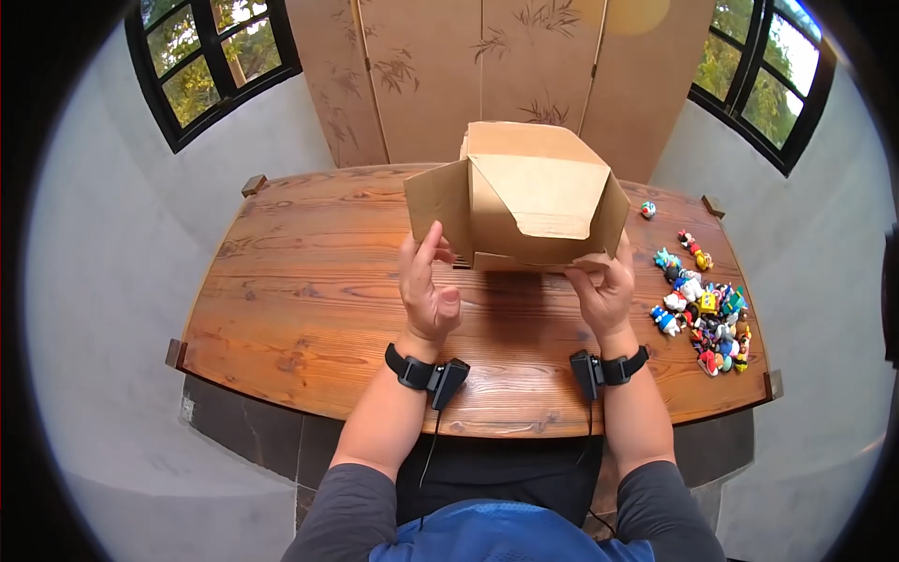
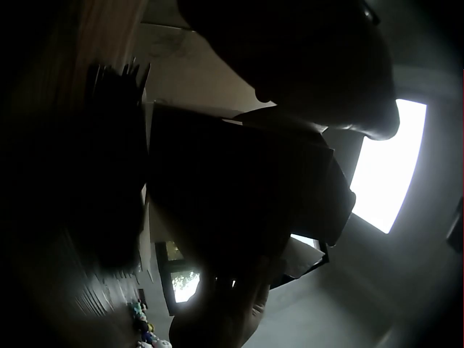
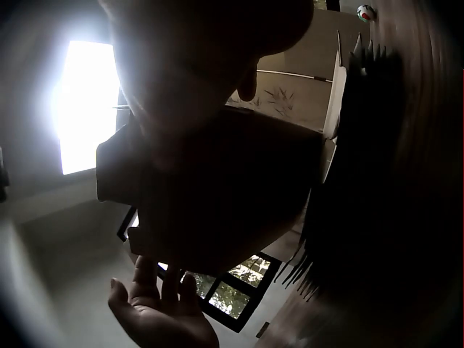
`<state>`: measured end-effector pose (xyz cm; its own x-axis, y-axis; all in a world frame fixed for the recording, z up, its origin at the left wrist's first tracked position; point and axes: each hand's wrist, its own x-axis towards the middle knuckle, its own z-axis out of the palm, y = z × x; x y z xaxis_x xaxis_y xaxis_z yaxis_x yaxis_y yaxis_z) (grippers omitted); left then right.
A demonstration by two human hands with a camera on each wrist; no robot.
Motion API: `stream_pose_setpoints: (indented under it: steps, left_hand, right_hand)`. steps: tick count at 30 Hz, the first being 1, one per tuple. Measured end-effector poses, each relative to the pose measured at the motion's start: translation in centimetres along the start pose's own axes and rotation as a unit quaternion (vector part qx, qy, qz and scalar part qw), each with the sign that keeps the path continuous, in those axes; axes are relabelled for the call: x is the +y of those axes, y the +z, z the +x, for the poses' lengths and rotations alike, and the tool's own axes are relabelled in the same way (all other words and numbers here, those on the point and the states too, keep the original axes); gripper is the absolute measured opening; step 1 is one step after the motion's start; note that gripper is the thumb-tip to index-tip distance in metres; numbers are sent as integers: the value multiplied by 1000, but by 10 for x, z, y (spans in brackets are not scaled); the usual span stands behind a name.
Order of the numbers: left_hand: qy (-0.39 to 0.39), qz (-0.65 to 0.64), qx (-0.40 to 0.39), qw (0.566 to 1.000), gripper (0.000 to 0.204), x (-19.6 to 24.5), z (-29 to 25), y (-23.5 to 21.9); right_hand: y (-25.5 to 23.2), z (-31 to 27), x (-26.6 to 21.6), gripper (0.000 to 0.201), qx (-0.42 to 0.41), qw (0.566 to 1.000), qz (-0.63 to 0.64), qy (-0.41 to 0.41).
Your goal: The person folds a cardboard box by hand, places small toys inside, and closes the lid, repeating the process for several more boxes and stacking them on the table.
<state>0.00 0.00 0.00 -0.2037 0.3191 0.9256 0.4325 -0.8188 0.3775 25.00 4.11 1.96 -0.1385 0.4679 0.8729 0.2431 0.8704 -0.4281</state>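
Observation:
An opened cardboard box (image 1: 543, 187) is held up over the table, flaps spread, its front flap hanging across the opening. My left hand (image 1: 431, 290) is beside the left flap, fingers extended and touching it, thumb apart; the right wrist view shows this hand (image 3: 167, 312) palm up with spread fingers at the box (image 3: 217, 188). At the lower right corner my right hand (image 1: 604, 290) pinches the cardboard edge between thumb and fingers. In the left wrist view the box (image 2: 225, 181) is very dark, with the right hand (image 2: 225, 308) at its lower edge. The box's inside is mostly hidden.
Small colourful figures (image 1: 707, 304) lie piled on the right of the wooden table (image 1: 300, 281), with a small ball-shaped toy (image 1: 648, 210) farther back. A folding screen (image 1: 426, 75) stands behind. Dark jagged shapes by the box in both wrist views are unclear.

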Motion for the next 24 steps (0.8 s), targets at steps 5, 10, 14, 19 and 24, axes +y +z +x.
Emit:
stream_pose_setpoints:
  steps: [5,10,14,19,24]
  left_hand:
    - [40,46,13,998,76,11,6,-9]
    - [112,55,11,992,80,19,12,-22]
    - [153,65,17,986,79,43,24,-22]
    - [102,5,4,995,80,39,23,-21]
    - [-88,-135,10,987,69,50,23,-10]
  right_hand:
    - [-6,8,-21,14,-3,996,78,-44]
    - [-22,14,-59,19,10,968,250,-31]
    - [-34,18,-100,26,10,937,340,77]
    - [-37,24,-122,38,-4,890,386,242]
    - [-30,23,-111,33,-30,892,350,285]
